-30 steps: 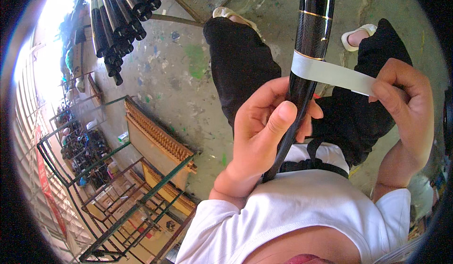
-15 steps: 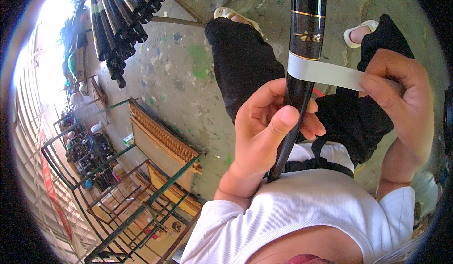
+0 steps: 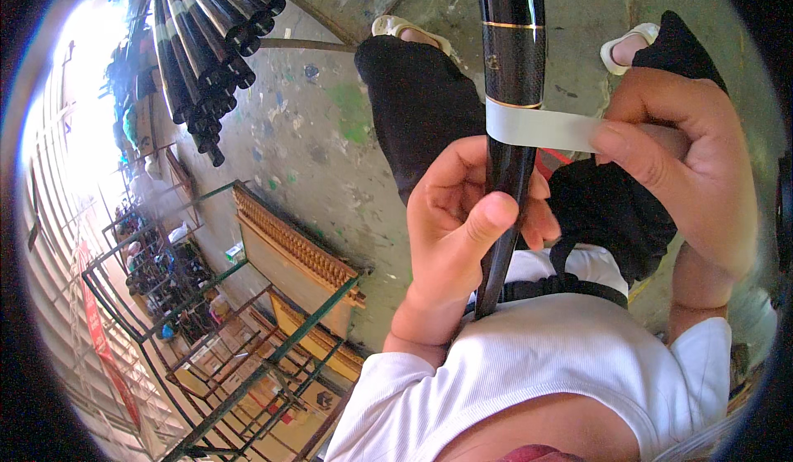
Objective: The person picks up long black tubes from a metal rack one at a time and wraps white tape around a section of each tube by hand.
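black, glossy pole (image 3: 508,165) sits held in my half-curled left hand (image 3: 453,224); my right hand (image 3: 690,161) pinches its white tape (image 3: 547,128).

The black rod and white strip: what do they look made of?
Black rod: perhaps carbon fibre or lacquered plastic; glossy highlights, and a woven-looking pattern between gold rings. White strip: probably thin plastic or paper tape; matte, a flat band stretched to the right hand.

The pole (image 3: 508,165) has turned about its length — its gold marks (image 3: 494,61), first at the right edge, then mid-face, now sit toward the left. The right hand (image 3: 681,156) has come closer to the pole — the taut stretch of tape (image 3: 541,127) between them is shorter.
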Available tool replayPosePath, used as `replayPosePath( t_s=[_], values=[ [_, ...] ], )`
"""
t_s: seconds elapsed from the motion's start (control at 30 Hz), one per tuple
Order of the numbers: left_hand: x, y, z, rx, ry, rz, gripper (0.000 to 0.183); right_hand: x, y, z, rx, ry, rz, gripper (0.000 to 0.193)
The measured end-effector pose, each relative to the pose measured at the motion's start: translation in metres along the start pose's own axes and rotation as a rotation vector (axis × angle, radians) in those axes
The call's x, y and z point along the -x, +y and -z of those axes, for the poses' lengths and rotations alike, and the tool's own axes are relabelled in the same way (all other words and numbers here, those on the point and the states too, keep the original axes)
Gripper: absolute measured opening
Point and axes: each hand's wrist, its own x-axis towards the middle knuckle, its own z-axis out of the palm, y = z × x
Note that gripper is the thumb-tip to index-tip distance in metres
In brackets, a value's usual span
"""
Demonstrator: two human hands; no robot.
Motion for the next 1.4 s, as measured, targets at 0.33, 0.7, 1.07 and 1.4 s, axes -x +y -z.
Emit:
replayPosePath(
  t_s=[0.33, 0.7, 1.07, 1.4],
  values=[
    [-0.008, -0.006, 0.007, 0.039, -0.09, -0.079, 0.05, -0.004, -0.001, -0.004, -0.066, -0.038, -0.065, 0.029],
    [-0.003, -0.008, 0.002, 0.109, -0.042, -0.035, 0.042, -0.016, 0.011, -0.006, -0.155, -0.118, -0.137, 0.025],
    [0.007, -0.011, 0.006, -0.492, -0.057, -0.236, 0.046, -0.017, 0.028, -0.013, -0.244, -0.123, -0.038, 0.037],
    [0.007, -0.008, 0.012, -0.529, -0.015, -0.331, 0.052, -0.013, 0.021, -0.021, -0.18, -0.026, 0.086, 0.031]
  ],
)
